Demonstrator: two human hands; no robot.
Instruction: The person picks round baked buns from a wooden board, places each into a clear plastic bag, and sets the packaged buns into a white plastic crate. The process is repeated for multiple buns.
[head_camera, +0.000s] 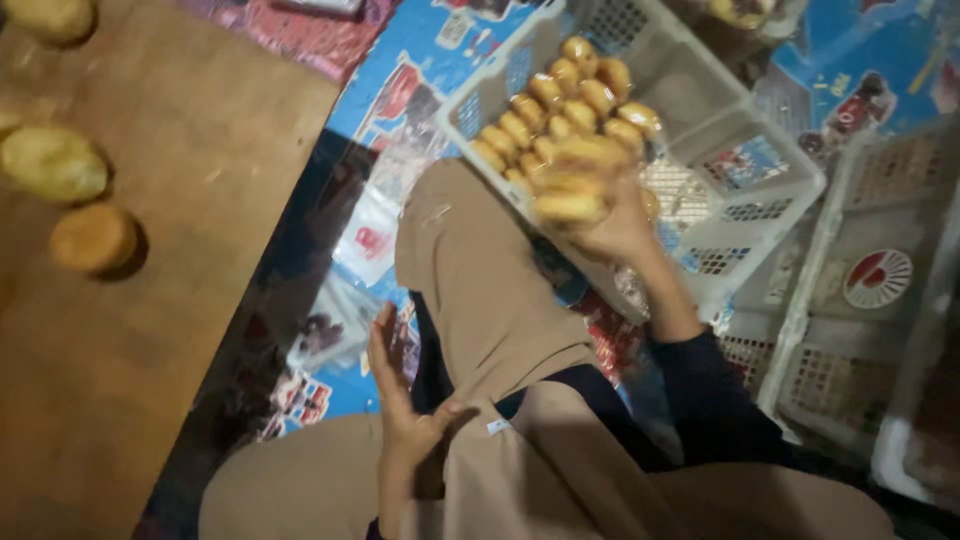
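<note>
Nearest me, my left hand (400, 400) hangs flat over my lap with its fingers spread and released, gripping nothing, just above the clear plastic bags (365, 240) lying on the printed blue mat (420, 70). Farther out, my right hand (615, 230) is at the near edge of the white plastic basket (760, 170), fingers curled around a bag of golden buns (575, 185) that is blurred, so I read the step as setting or lifting that pack among the buns (570, 100) already stacked there; the next move, I judge, calls for a level, gentle grip so the soft rolls are not crushed. Beyond, round pieces of dough (55, 165) rest on the wooden board (200, 150).
</note>
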